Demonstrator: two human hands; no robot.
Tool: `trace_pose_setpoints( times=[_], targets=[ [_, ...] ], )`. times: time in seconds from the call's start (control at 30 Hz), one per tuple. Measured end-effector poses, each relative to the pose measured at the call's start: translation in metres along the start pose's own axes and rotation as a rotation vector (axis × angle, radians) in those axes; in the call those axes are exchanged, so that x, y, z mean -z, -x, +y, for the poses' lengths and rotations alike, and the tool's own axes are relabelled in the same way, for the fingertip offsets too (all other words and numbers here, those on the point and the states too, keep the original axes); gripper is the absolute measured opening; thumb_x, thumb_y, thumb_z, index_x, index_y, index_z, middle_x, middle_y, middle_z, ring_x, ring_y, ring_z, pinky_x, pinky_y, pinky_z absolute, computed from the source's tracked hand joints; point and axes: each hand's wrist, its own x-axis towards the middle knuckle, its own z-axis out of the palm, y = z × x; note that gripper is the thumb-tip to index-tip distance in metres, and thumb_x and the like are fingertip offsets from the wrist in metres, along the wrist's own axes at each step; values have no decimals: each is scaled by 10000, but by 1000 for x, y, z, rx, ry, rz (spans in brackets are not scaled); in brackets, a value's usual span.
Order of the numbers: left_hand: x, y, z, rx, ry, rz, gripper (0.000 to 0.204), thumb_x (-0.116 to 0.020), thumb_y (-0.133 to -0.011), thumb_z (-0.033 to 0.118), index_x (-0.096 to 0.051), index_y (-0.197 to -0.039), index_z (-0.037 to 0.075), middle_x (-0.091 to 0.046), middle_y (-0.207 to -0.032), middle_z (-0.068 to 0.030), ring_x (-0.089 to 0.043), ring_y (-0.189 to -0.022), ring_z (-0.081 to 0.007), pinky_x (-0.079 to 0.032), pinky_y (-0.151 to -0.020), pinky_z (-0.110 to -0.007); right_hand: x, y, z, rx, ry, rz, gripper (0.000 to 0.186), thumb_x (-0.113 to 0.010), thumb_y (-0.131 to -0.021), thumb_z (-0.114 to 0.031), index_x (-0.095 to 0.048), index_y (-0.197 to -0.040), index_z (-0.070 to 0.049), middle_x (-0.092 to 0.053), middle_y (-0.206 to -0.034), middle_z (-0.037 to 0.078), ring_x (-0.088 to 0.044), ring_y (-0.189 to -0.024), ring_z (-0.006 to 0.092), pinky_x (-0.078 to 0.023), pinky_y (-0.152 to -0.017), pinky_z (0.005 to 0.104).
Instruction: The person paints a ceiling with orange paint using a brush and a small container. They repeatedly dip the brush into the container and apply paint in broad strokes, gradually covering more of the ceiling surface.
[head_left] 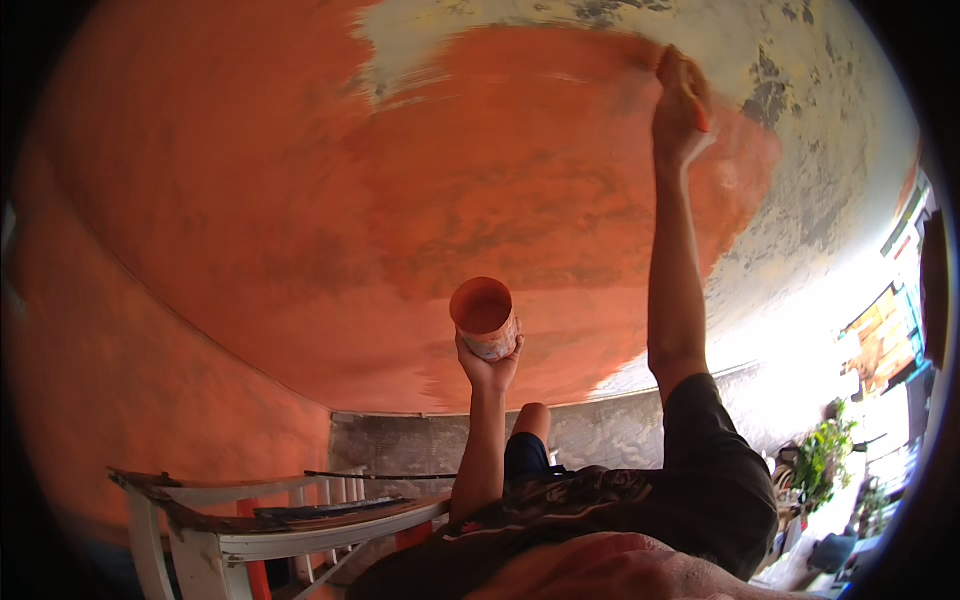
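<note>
My left hand is wrapped round the lower part of a round paint can, held up in the middle of the view. The can's mouth faces me, its inside is coated orange and its outer side is smeared with paint. High on the right, my right hand grips a paintbrush. An orange end of its handle shows below the fist, while the bristles are mostly hidden and blurred against the wall. Wet-looking orange paint spreads to the left of this hand and below it.
Bare grey-white wall with dark patches borders the paint at the upper right. White wooden railings stand at the lower left, with a dark flat thing lying there. Green plants and bright daylight are at the right.
</note>
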Motion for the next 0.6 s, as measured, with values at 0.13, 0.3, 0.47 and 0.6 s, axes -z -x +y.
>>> trace_pose_setpoints(
  times=[0.13, 0.3, 0.47, 0.6],
  targets=[
    [8, -2, 5, -87, -43, 111, 613, -552, -941, 562, -559, -1308, 71, -626, -1146, -140, -614, -1030, -338, -573, -765, -393, -73, 60, -117, 121, 69, -283, 558, -684, -812, -14, -576, -1353, -96, -661, -1141, 191, -689, -968, 366, -575, -801, 460],
    [18, -7, 21, -166, -41, 103, 617, -543, -941, 575, -567, -1300, 74, -635, -1159, -139, -629, -1029, -336, -580, -770, -402, -165, 109, -253, 143, -259, -541, 716, -704, -754, -32, -473, -1430, -73, -639, -1129, 199, -681, -931, 383, -578, -688, 493],
    [13, -4, 42, -236, -16, 130, 611, -539, -944, 573, -570, -1300, 78, -641, -1162, -132, -633, -1023, -333, -577, -777, -402, -175, 100, -238, 255, -132, -545, 416, -683, -857, -81, -649, -1269, -124, -672, -1147, 119, -692, -767, 322, -535, -599, 430],
    [24, -6, 30, -213, -7, 89, 604, -531, -953, 573, -571, -1299, 80, -645, -1159, -126, -638, -1008, -328, -568, -791, -403, -102, 59, -129, 33, -71, -166, 164, -696, -865, -127, -696, -1027, -103, -581, -584, 34, -553, -469, 208, -431, -434, 334]
  ],
)
